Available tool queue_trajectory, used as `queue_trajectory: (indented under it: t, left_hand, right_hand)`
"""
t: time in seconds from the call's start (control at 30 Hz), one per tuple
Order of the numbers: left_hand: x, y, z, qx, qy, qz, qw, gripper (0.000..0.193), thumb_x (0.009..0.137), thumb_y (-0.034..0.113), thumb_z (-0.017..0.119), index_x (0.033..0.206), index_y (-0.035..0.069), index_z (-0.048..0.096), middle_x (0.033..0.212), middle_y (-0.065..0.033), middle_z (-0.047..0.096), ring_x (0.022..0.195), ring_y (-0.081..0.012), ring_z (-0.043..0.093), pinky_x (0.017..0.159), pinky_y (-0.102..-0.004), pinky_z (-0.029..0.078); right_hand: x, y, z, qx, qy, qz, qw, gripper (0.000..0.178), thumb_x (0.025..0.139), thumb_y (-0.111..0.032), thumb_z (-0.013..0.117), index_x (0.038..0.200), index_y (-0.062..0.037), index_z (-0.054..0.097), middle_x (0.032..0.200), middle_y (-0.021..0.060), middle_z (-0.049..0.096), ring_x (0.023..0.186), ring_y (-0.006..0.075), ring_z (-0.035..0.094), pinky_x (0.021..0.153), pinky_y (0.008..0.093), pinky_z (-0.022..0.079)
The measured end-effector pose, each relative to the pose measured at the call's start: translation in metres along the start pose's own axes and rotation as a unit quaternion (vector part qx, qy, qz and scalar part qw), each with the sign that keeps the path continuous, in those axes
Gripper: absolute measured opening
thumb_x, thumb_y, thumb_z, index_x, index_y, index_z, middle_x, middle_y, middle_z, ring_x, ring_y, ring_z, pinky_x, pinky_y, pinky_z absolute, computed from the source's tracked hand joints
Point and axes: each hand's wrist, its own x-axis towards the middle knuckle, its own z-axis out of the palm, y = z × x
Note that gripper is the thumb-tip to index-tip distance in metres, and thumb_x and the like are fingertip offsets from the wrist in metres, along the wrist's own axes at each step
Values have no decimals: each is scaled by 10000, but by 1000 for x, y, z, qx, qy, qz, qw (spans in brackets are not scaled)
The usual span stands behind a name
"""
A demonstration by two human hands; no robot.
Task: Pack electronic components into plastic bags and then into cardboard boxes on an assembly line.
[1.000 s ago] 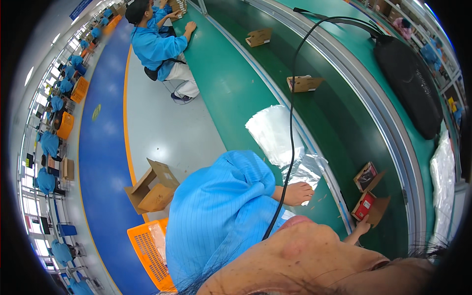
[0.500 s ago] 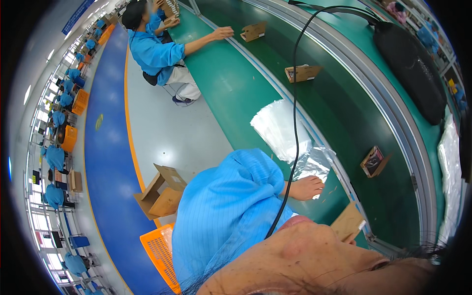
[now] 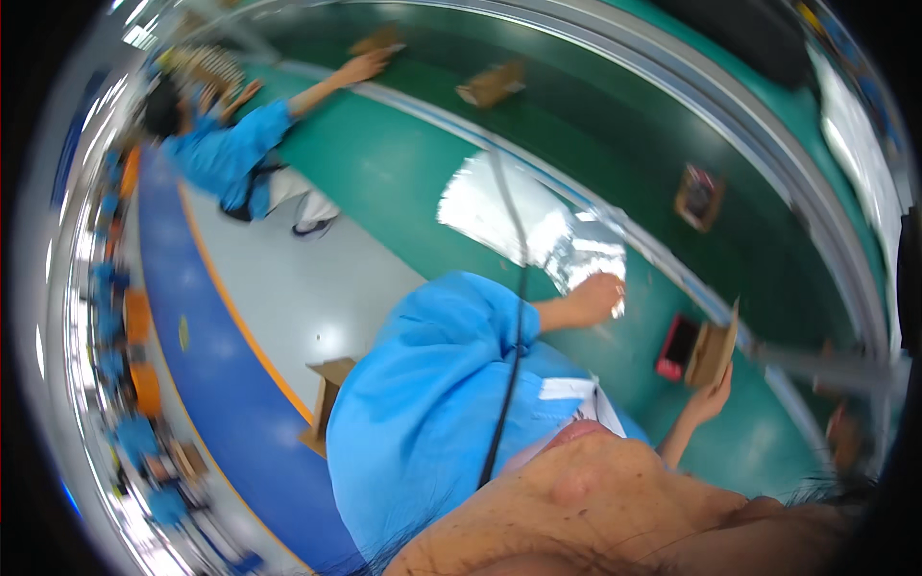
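Note:
My right hand (image 3: 709,401) grips a small brown cardboard box (image 3: 712,353) from below, its lid flap standing up. Just left of this box, a flat red-edged item with a dark face (image 3: 678,344) is over the green table; whether it touches the box, I cannot tell. My left hand (image 3: 597,300) is at the near end of shiny clear plastic bags (image 3: 586,252), its slightly blurred fingers drawn together over a bag edge. More bags (image 3: 485,206) lie fanned out on the table beyond.
Beside the table (image 3: 384,182) runs a dark green conveyor (image 3: 595,125) with open cardboard boxes, one box (image 3: 699,197) nearest. A seated co-worker in blue (image 3: 226,144) reaches over it at far left. A black cable (image 3: 509,384) hangs before me. A carton (image 3: 331,394) stands at my left.
My view has swung, shifting the scene. The cardboard box in my right hand is now in fuller view, with the red-edged item beside it. My left hand's fingers have drawn together at the bags.

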Motion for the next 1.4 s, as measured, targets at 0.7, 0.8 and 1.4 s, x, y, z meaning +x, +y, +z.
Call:
queue_trajectory:
  t: [0.7,0.8,1.4]
  left_hand:
    - [-25,-10,-35,92,-117,-42,988,276,720,293,672,848,52,627,877,-146,590,845,-339,564,741,-463,446]
    - [-35,-31,-4,48,-33,50,997,120,733,171,586,769,58,604,825,-139,578,808,-321,578,694,-440,458]
    - [-26,-19,-14,101,-143,-1,985,119,777,170,591,804,53,589,836,-136,591,839,-325,601,642,-441,501]
  right_hand:
    - [14,-31,76,-164,-256,-48,951,814,694,-347,756,1360,-99,359,1219,258,500,1085,420,510,890,477,438]
    - [15,-3,86,-195,-258,-39,946,757,667,-289,754,1330,-113,435,1082,216,539,988,390,540,823,467,456]
    - [37,-87,39,373,-320,365,791,452,876,-506,578,1037,-88,518,763,31,572,508,95,520,372,185,372]
